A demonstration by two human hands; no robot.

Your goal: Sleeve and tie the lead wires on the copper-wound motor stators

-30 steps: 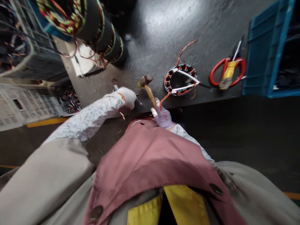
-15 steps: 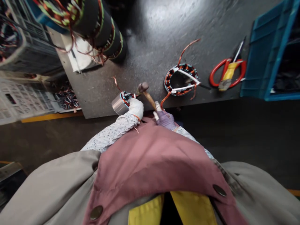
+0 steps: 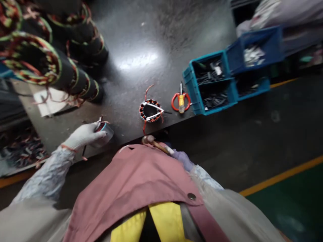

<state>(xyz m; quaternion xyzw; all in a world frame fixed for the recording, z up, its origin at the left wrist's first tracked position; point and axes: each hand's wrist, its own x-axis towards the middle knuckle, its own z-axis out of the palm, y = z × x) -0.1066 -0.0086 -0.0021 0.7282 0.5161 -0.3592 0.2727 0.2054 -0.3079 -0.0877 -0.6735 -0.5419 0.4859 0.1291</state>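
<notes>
My left hand (image 3: 84, 135), in a white glove, grips a small silver motor stator (image 3: 105, 137) by its wound end, at the table's front edge. Thin wire ends stick out beside the fingers. My right hand (image 3: 182, 158), in a purple glove with pale fingertips, is closed round the wooden handle of a hammer (image 3: 158, 146). The hammer's head lies just off the table edge, in front of my apron. Between the hands, farther back, a ring-shaped stator (image 3: 140, 116) with copper windings and white sleeving rests on the table.
Red-handled cutters (image 3: 188, 102) lie under a yellow-handled tool (image 3: 181, 100). Blue bins (image 3: 188, 82) of dark parts stand to the right, near another person's sleeve (image 3: 297, 16). Stacked stators (image 3: 67, 75) rise at the left, beside a white pad (image 3: 54, 102).
My left hand has moved left with the small stator, away from the hammer. My right hand still holds the hammer, lower by my apron. The view has turned, showing more bins.
</notes>
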